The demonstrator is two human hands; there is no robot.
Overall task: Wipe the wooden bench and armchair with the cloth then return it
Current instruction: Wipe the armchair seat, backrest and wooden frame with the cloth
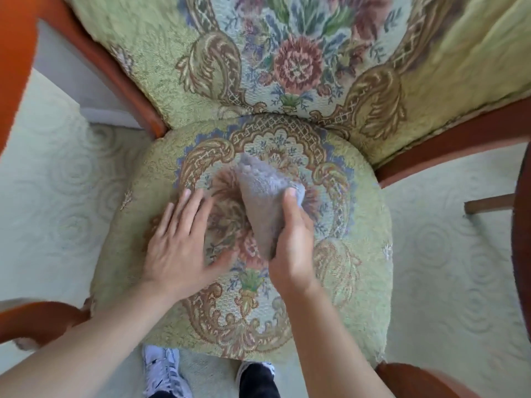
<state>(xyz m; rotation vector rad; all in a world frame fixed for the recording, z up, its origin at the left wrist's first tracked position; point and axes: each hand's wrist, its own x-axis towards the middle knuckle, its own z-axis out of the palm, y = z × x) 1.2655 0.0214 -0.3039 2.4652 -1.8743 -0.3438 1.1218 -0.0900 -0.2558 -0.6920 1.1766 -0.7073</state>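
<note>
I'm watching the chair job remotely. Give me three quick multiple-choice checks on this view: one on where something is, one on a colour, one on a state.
1. Where does the left hand rest?
A. on the seat cushion
B. on the wooden armrest
C. on the carpet

2. What colour is the cloth?
A. bright red
B. greyish lilac
C. dark green

3. What is the right hand doing?
A. hanging open beside the chair
B. holding the cloth in its grip
C. pressing flat on the backrest

Answers:
1. A, the fingers lie spread on the seat cushion, left of the cloth.
2. B, the cloth looks pale grey-purple against the green floral fabric.
3. B, thumb and fingers are curled round the bunched cloth over the middle of the seat.
</note>
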